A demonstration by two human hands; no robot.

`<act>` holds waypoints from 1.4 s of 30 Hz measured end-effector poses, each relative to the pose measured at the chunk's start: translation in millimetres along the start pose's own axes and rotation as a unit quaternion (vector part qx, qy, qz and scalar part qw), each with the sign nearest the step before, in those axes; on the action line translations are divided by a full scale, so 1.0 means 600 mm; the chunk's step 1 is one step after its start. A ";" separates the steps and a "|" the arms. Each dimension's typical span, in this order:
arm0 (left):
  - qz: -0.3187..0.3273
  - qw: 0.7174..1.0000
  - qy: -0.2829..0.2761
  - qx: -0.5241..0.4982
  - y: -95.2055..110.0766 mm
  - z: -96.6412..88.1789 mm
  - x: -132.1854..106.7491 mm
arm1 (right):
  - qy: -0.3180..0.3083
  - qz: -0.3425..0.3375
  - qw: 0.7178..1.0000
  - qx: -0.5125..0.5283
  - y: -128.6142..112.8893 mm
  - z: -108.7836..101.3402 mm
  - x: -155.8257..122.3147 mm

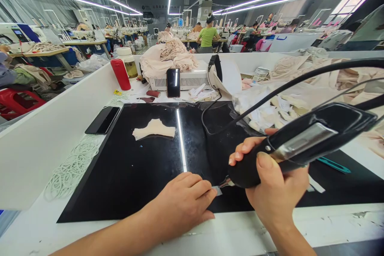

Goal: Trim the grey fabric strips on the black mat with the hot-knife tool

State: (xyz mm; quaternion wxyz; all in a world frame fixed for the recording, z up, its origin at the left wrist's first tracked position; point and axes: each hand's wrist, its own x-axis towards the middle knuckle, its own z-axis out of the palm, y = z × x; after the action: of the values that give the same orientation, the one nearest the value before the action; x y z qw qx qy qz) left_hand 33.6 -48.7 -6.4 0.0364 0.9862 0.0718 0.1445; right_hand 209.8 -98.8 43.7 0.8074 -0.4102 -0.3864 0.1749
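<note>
My right hand (274, 184) is wrapped around a black corded handheld tool (252, 168), thumb on top of its body. Its narrow metal tip (226, 182) points left and down. Close to that tip, my left hand (189, 200) is closed, palm down, with the fingertips pinching a small pale translucent strip (217, 190). The tip appears to touch the strip or hover just over it; I cannot tell which. Both hands work at the front edge of a glossy black mat (135, 188). Farther back on the mat lies a cream fabric piece (154, 129).
The tool's black cable (264, 102) arcs over the right side. Teal tweezers (334, 165) lie to the right. On the left are a black phone (102, 120) and pale cord (73, 168). Behind stand another phone (173, 83), a red bottle (120, 74) and piled fabric (171, 58).
</note>
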 end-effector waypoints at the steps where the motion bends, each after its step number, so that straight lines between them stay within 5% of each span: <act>1: 0.000 1.000 -0.002 -0.001 0.000 0.000 0.000 | 0.002 0.001 1.000 0.001 -0.001 0.001 0.001; 20: 0.004 1.000 0.008 -0.007 -0.008 -0.006 0.000 | -0.005 0.010 1.000 0.001 -0.011 -0.009 -0.009; 29: 0.036 0.999 -0.015 0.010 -0.023 -0.020 -0.003 | -0.057 0.003 0.984 -0.167 -0.031 -0.033 -0.002; 42: -0.224 0.970 0.076 -0.061 -0.011 -0.053 -0.138 | -0.072 0.055 0.996 0.028 -0.017 0.051 -0.043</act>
State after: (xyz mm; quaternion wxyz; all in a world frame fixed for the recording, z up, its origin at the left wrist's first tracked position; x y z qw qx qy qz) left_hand -54.8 -53.0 0.0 0.1223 0.9270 0.2848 0.2110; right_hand 169.6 -104.4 50.8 0.7782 -0.3940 -0.4152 0.2585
